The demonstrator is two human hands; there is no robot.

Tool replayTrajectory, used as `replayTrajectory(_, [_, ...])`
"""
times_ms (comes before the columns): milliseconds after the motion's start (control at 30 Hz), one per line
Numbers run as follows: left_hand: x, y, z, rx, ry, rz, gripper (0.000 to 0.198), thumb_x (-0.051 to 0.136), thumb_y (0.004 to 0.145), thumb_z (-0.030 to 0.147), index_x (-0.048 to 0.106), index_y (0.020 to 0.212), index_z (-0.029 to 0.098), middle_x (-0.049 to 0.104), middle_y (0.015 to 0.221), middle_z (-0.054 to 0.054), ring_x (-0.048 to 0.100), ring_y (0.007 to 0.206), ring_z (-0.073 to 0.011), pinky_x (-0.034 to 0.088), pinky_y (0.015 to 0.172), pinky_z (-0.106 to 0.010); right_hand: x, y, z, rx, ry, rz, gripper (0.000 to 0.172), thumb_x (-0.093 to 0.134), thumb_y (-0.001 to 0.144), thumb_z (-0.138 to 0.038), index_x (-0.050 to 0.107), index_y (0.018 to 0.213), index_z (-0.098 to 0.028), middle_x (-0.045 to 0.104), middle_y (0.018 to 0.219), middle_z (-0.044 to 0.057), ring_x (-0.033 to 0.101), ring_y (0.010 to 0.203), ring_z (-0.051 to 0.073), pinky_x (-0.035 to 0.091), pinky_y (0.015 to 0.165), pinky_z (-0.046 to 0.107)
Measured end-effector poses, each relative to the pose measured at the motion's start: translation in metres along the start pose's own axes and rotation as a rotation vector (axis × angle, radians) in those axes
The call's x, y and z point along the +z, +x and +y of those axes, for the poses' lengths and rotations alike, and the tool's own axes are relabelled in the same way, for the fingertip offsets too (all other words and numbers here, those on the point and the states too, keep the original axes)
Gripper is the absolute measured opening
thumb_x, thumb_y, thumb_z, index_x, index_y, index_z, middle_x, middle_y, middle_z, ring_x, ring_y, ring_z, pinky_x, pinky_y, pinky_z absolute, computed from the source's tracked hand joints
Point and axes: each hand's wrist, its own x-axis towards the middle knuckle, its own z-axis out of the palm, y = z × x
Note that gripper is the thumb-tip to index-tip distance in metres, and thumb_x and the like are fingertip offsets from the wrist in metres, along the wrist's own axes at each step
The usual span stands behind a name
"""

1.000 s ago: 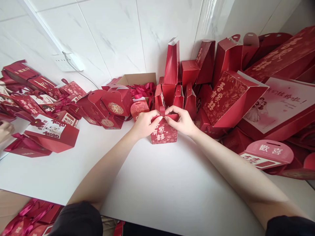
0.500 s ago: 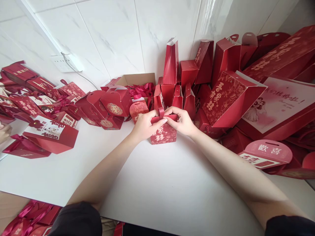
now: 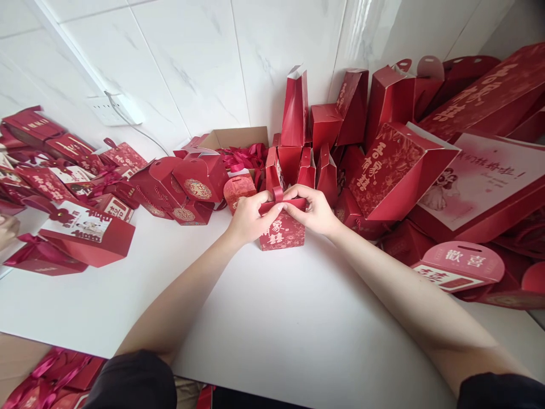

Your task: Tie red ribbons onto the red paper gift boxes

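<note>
A small red gift box (image 3: 283,234) with white lettering and a floral pattern stands upright on the white table (image 3: 251,318). Both hands grip its folded top edge. My left hand (image 3: 254,218) is closed on the left side, its thumb pressed to the front of the fold. From the right, my right hand (image 3: 314,211) pinches the same fold, thumb in front and fingers behind. The two thumb tips meet near the middle. A red ribbon loop (image 3: 278,194) sticks up from the top between the hands. Fingertips behind the fold are hidden.
Several red boxes (image 3: 378,170) are stacked at the right and along the tiled wall. A cardboard carton (image 3: 238,137) holds red ribbons. More gift boxes (image 3: 85,227) lie at the left, where another person's hand (image 3: 7,230) shows. A corded power outlet (image 3: 114,110) is on the wall.
My right thumb has shifted slightly left along the fold, toward my left thumb. Both hands keep their hold, and the box stays in place.
</note>
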Motion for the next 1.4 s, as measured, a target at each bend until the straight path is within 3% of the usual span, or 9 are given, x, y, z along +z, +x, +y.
replayTrajectory(133, [-0.0004,-0.0001,-0.0006,0.010,-0.008,-0.001,0.021,0.057,0.090,0.032,0.069,0.093,0.016,0.073,0.086,-0.004,0.068,0.088,-0.0216,0.052,0.082,-0.031,0.0012,-0.0002,0.0003,-0.023,-0.005,0.009,0.007,0.067,0.085,-0.027,0.064,0.085,-0.021,0.067,0.086,0.003,0.063,0.080,0.019,0.051,0.077,0.036])
replayTrajectory(267, [-0.0024,0.0003,-0.0031,0.032,0.015,-0.026,0.018,0.053,0.090,0.027,0.066,0.090,0.016,0.066,0.073,-0.002,0.064,0.078,-0.0188,0.049,0.072,-0.028,0.0024,-0.0014,0.0008,-0.009,-0.013,0.012,0.005,0.064,0.086,-0.025,0.062,0.085,-0.021,0.065,0.087,0.003,0.062,0.081,0.020,0.051,0.078,0.036])
replayTrajectory(533, [-0.0032,0.0011,-0.0066,0.043,0.108,-0.014,0.022,0.051,0.088,0.029,0.052,0.070,0.017,0.046,0.058,0.004,0.041,0.054,-0.0098,0.033,0.054,-0.024,0.0023,-0.0031,0.0012,0.060,-0.025,-0.002,0.008,0.059,0.090,-0.029,0.058,0.088,-0.022,0.063,0.086,0.002,0.059,0.079,0.018,0.049,0.078,0.034])
replayTrajectory(700, [-0.0032,0.0012,-0.0072,0.038,0.112,-0.022,0.024,0.051,0.088,0.028,0.048,0.067,0.017,0.043,0.057,0.005,0.038,0.053,-0.0091,0.032,0.054,-0.024,0.0031,-0.0028,0.0010,0.058,-0.024,0.018,0.007,0.061,0.089,-0.028,0.059,0.087,-0.021,0.062,0.084,0.001,0.060,0.078,0.018,0.048,0.077,0.033])
replayTrajectory(900, [-0.0032,0.0008,-0.0040,0.070,0.104,-0.019,0.011,0.053,0.084,0.024,0.055,0.075,0.017,0.048,0.058,0.005,0.041,0.053,-0.0093,0.037,0.058,-0.024,0.0040,-0.0040,0.0014,0.028,-0.067,0.037,0.007,0.062,0.088,-0.028,0.062,0.086,-0.021,0.067,0.087,0.003,0.063,0.080,0.019,0.050,0.077,0.033])
replayTrajectory(1400, [-0.0060,0.0014,-0.0098,0.020,0.049,-0.072,0.028,0.051,0.090,0.033,0.049,0.067,0.017,0.042,0.058,0.004,0.036,0.054,-0.0091,0.029,0.052,-0.024,0.0020,-0.0027,0.0029,0.068,-0.054,0.026,0.010,0.062,0.088,-0.031,0.064,0.088,-0.022,0.069,0.088,0.002,0.065,0.081,0.020,0.052,0.079,0.034])
